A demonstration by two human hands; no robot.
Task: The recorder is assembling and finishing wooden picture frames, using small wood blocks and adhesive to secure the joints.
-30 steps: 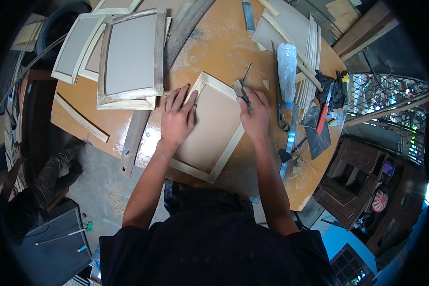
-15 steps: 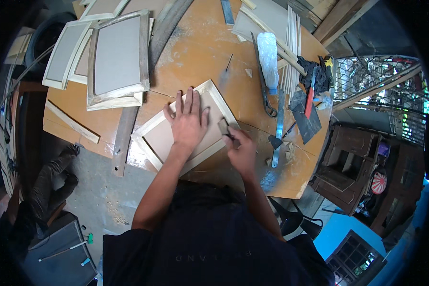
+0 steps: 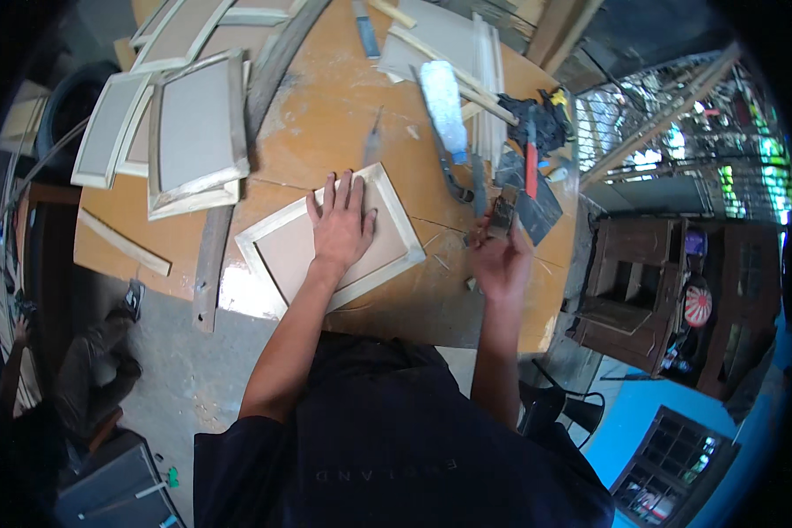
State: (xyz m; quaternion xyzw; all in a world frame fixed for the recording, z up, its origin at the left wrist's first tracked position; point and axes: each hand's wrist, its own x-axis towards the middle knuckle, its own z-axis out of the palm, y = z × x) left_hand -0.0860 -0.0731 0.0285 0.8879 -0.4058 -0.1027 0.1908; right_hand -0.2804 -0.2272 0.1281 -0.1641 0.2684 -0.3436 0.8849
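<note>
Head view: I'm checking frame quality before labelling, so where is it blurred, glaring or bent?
Head view: fisheye bends the workbench edges toward a black rim; daylight overexposes the grille at upper right; the right hand with its small tool looks slightly smeared; the left hand on the framed panel is sharp.

An orange worktable (image 3: pixel 326 123) carries a framed panel (image 3: pixel 326 242), stacked panels (image 3: pixel 194 132), a plastic bottle (image 3: pixel 440 92) and wood strips (image 3: pixel 123 242).

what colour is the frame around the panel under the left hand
Pale cream wood frame around a tan panel, seen in the head view.
</note>
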